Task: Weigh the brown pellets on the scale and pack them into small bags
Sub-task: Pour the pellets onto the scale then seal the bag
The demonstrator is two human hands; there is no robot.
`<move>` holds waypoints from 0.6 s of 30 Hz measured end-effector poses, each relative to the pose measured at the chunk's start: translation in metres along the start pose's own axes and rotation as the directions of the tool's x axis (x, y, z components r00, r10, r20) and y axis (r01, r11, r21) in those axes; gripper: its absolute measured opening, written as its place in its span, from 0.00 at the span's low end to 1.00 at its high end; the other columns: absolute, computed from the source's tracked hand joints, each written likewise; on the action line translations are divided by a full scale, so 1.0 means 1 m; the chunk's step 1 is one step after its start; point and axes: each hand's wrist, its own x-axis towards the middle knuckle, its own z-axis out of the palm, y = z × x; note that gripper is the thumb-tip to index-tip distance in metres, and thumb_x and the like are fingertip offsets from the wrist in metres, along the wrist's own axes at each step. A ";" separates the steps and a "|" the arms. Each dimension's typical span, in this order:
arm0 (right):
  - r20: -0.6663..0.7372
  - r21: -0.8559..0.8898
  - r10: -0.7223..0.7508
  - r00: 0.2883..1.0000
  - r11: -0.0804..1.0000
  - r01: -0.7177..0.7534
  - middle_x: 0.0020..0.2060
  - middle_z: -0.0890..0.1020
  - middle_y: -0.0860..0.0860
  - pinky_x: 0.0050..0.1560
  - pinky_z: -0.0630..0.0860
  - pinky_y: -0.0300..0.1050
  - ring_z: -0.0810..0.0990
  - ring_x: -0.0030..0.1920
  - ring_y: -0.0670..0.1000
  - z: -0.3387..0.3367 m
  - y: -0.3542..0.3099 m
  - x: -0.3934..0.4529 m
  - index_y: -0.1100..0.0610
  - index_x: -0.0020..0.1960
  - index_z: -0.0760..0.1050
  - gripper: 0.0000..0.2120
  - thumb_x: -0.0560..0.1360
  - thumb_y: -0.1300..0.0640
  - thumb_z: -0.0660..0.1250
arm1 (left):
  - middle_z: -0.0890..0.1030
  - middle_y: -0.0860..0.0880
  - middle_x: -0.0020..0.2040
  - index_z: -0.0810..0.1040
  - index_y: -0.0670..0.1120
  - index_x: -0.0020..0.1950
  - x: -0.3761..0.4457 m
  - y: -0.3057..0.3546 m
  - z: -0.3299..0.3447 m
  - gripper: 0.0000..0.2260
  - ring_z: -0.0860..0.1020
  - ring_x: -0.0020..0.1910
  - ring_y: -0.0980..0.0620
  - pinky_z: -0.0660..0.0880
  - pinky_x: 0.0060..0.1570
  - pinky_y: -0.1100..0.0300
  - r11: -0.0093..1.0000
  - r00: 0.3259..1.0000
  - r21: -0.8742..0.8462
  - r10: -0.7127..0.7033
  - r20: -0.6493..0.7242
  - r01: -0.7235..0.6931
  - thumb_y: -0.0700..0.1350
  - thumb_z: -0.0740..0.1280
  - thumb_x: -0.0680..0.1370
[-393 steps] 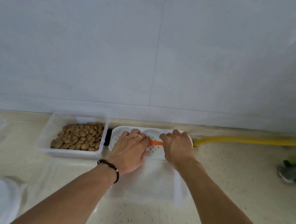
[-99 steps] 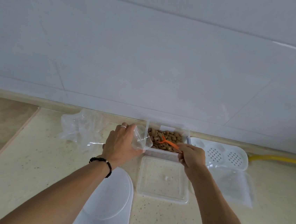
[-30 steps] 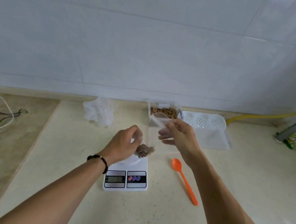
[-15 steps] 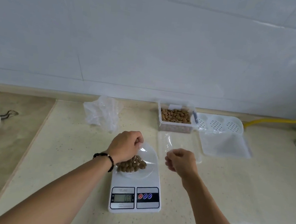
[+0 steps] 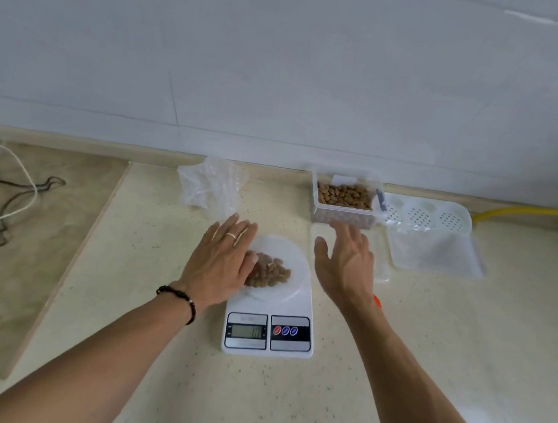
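Since half a second ago: left hand (image 5: 221, 267) let go of bag top, fingers now straight and spread, holding nothing; right hand (image 5: 346, 263) uncurled from loose fist, also spread flat, holding nothing. Left fingers (image 5: 234, 232) over left edge of scale platform, thumb side touching or just beside small bag of pellets (image 5: 269, 272) — contact hard to tell. Silver ring on one left finger, black bead bracelet (image 5: 179, 299) at left wrist. Right fingers reaching over clear lid (image 5: 381, 260) lying flat beside scale, fingertips near front wall of pellet box. Small bag of pellets lying on round platform of white scale (image 5: 270, 313), brown heap at platform centre-left. Display lit, digits too blurred to read; three round buttons right of display. Orange spoon (image 5: 377, 301) mostly hidden behind right wrist, just a sliver showing. Clear pellet box (image 5: 344, 201) at back against wall, part full of brown pellets. White perforated tray (image 5: 430, 234) just right of box. Crumpled spare bags (image 5: 209, 185) at back, left of box. Yellow hose (image 5: 532, 212) along wall at far right. Metal hangers (image 5: 6, 203) and white cable on darker slab at far left.
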 end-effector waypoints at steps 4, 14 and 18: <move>0.106 -0.122 -0.152 0.983 0.979 0.164 0.77 0.60 0.54 0.75 0.55 0.57 0.56 0.77 0.55 -0.007 -0.014 -0.024 0.53 0.75 0.59 0.24 0.82 0.45 0.51 | 0.55 0.45 0.79 0.53 0.44 0.79 -0.037 0.007 -0.003 0.34 0.45 0.79 0.45 0.43 0.76 0.45 0.997 0.997 0.072 -0.043 0.069 0.038 0.60 0.36 0.77; 0.220 -0.243 -0.225 0.949 0.930 0.277 0.79 0.45 0.51 0.75 0.41 0.58 0.42 0.78 0.54 -0.020 -0.017 -0.069 0.49 0.79 0.48 0.27 0.82 0.42 0.44 | 0.49 0.45 0.80 0.50 0.44 0.79 -0.101 0.022 0.000 0.37 0.41 0.78 0.44 0.41 0.74 0.43 0.988 0.988 0.081 -0.136 0.077 0.130 0.62 0.33 0.75; 0.212 -0.234 -0.231 0.950 0.932 0.279 0.79 0.46 0.52 0.75 0.41 0.58 0.43 0.78 0.55 -0.022 -0.017 -0.079 0.50 0.79 0.49 0.26 0.83 0.44 0.46 | 0.56 0.43 0.79 0.57 0.42 0.78 -0.111 0.023 0.002 0.35 0.49 0.78 0.41 0.46 0.74 0.41 0.989 0.991 0.075 -0.133 0.028 0.130 0.61 0.39 0.78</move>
